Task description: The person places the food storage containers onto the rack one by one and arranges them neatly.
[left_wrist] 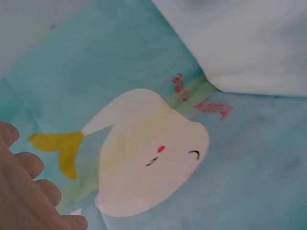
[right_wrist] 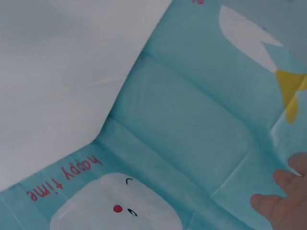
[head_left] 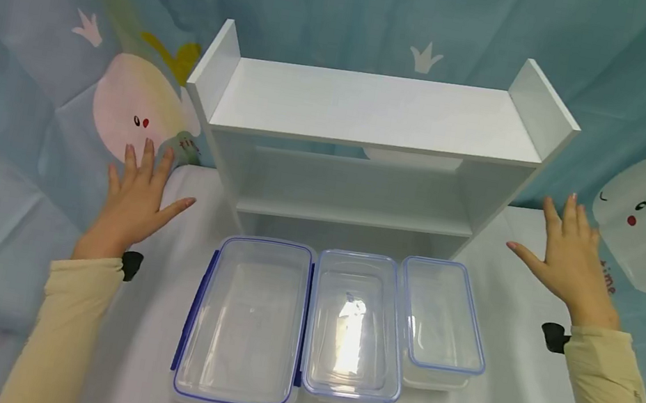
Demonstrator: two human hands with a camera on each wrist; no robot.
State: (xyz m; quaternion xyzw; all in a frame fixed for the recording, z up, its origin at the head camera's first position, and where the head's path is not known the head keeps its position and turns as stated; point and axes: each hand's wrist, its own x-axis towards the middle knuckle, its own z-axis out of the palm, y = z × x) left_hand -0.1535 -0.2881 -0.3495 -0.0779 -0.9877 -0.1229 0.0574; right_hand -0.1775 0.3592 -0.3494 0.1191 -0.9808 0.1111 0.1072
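Note:
My left hand [head_left: 134, 207] is spread wide, palm down, left of a white shelf unit, and holds nothing. On the opposite side my right hand [head_left: 569, 265] is spread the same way and grasps nothing. Between them, in front of the shelf [head_left: 369, 110], stand three clear lidded containers in a row. The large container [head_left: 254, 317] on the left has dark blue side clips. A medium container [head_left: 335, 323] sits in the middle, and a smaller container [head_left: 446, 320] is on the right, slightly angled. Only fingers of each hand show in the wrist views.
A white cloth covers the table [head_left: 146, 357]. Behind and beside it hangs a blue-green curtain [head_left: 353, 9] printed with pale whale-like figures and crowns. The shelf unit has raised side panels and two visible boards.

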